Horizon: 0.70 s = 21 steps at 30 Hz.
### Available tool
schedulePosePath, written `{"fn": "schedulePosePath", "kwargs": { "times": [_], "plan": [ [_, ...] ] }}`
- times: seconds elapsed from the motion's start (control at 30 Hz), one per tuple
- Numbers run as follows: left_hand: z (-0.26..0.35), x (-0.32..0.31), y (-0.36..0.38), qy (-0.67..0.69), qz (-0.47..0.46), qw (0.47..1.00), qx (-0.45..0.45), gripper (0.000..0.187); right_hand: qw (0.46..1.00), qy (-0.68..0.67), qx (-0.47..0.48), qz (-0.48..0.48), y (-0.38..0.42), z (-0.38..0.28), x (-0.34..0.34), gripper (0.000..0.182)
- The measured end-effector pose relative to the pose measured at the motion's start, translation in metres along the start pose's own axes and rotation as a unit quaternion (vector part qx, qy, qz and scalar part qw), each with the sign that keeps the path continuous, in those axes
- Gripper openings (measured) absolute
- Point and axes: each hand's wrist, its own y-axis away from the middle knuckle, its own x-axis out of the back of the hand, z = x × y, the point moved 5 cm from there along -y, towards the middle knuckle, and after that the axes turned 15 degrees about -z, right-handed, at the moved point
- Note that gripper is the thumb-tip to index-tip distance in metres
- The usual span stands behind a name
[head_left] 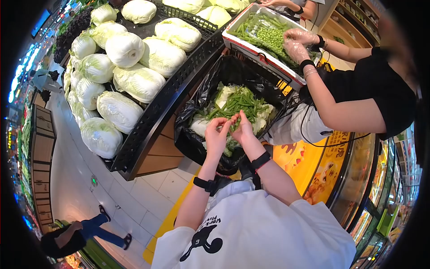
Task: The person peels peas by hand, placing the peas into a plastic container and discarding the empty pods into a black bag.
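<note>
Over a bin lined with a black bag [188,112], my left hand [217,134] and my right hand [242,129] are close together with fingertips pinched. Between them is a small green pea pod, mostly covered by my fingers. Beneath lie many empty green pea pods [239,99] on top of pale cabbage leaves [264,117]. Just beyond the bin, a white foam box [264,57] holds shelled green peas [270,35] in a clear bag or tray, with whole pods around them.
Napa cabbages [139,83] are heaped on a black-edged display stand [154,112] at the left. A co-worker's gloved hands [299,45] work over the foam box at the right. A passer-by [85,231] is on the tiled floor at lower left. A yellow printed panel [295,157] stands at right.
</note>
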Motion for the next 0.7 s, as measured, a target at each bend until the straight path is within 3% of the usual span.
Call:
{"fn": "schedulePosePath", "kwargs": {
  "times": [0.13,0.2,0.23,0.3,0.43,0.7],
  "plan": [
    [-0.01,0.002,-0.003,0.018,0.012,1.0,0.006,0.012,0.997,-0.022,-0.027,-0.073,-0.006,0.009,0.002,0.023],
    [-0.022,0.007,-0.006,0.057,-0.002,0.997,0.048,0.012,0.985,0.011,-0.136,-0.11,-0.002,0.02,-0.004,0.018],
    [-0.029,0.011,-0.008,0.096,-0.016,0.991,0.089,0.013,0.985,0.01,-0.136,-0.11,0.001,0.02,-0.005,0.018],
    [-0.033,0.024,-0.01,0.046,-0.03,0.994,0.096,0.016,0.985,0.034,-0.108,-0.128,0.008,0.019,-0.005,0.018],
    [-0.036,0.032,-0.007,0.063,-0.093,0.984,0.137,0.015,0.961,0.121,-0.145,-0.203,0.021,0.018,-0.008,0.023],
    [-0.069,0.02,0.014,0.374,-0.042,0.913,0.159,0.012,0.966,0.137,-0.092,-0.201,0.038,0.021,-0.009,0.019]
  ]
}}
